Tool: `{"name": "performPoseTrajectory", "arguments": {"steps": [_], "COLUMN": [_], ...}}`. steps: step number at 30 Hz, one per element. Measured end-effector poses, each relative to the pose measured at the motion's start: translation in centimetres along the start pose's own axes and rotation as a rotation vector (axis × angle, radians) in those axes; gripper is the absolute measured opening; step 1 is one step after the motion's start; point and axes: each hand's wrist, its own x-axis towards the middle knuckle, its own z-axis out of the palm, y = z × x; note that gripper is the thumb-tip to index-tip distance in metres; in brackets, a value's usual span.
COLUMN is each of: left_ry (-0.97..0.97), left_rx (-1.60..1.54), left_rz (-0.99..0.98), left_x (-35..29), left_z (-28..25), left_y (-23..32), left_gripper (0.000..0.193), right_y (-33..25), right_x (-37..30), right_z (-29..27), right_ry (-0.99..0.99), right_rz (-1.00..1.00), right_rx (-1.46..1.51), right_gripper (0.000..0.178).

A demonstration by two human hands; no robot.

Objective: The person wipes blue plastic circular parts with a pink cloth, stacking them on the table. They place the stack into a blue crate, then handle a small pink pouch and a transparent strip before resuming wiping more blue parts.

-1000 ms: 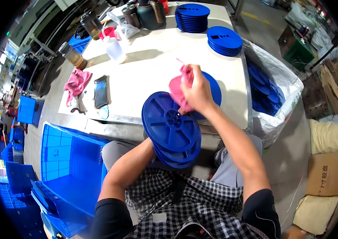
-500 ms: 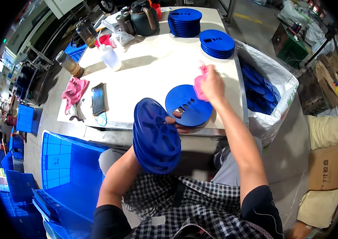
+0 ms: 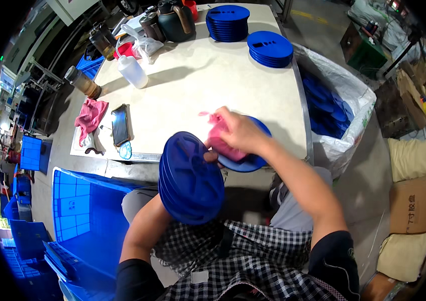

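My left hand (image 3: 211,157) is closed on several blue plastic reel discs (image 3: 193,178) with cut-outs, held tilted in front of the table's near edge. Most of that hand is hidden behind them; only some fingertips show. Another blue disc (image 3: 264,131) is at the table's front edge, right beside those fingertips. My right hand (image 3: 240,133) grips a pink cloth (image 3: 219,139) and presses it over the left part of this disc, covering much of its face. Whether my left fingers also touch the single disc, I cannot tell.
Two stacks of blue discs, one farther back (image 3: 228,25) and one nearer (image 3: 270,50), stand on the table (image 3: 183,95). A squeeze bottle (image 3: 133,72), phone (image 3: 120,125) and second pink cloth (image 3: 91,114) lie leftward. A white sack (image 3: 343,150) and blue crate (image 3: 72,200) flank the table.
My right hand has swept the pink cloth left and nearer across the single disc. The held discs have shifted slightly left and nearer. The whole view has moved a little.
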Motion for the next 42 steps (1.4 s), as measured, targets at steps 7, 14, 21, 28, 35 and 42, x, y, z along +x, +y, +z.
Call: {"name": "performPoseTrajectory", "arguments": {"steps": [7,14,21,28,35,42], "left_ry": [-0.008,-0.048,0.119,0.089,0.309,-0.147], "left_rx": [-0.789,-0.430,-0.860,-0.920,-0.831,-1.523], "left_rz": [-0.416,-0.324,-0.477,-0.430,-0.483,-0.233], "left_x": [0.9,0.8,3.2,3.3,1.0,3.2], "left_z": [1.1,0.6,0.6,0.1,-2.3,-0.9], "left_y": [-0.1,-1.8,-1.2,-3.7,-4.2,-7.9], "left_gripper": [0.024,0.029,0.040,0.055,0.057,0.052], "right_y": [3.7,1.2,4.1,6.0,5.1,0.5], "right_x": [0.3,-3.0,-7.5,-2.6,-2.3,-2.2], "right_z": [0.3,1.5,-2.3,-3.3,-3.6,-1.6], "right_ry": [0.304,0.127,0.070,0.662,0.733,0.670], "right_rz": [-0.103,-0.346,0.009,0.221,0.395,0.204], "right_rx": [-0.126,-0.054,-0.079,-0.137,0.015,0.815], "right_gripper": [0.028,0.042,0.034,0.027,0.037,0.030]}}
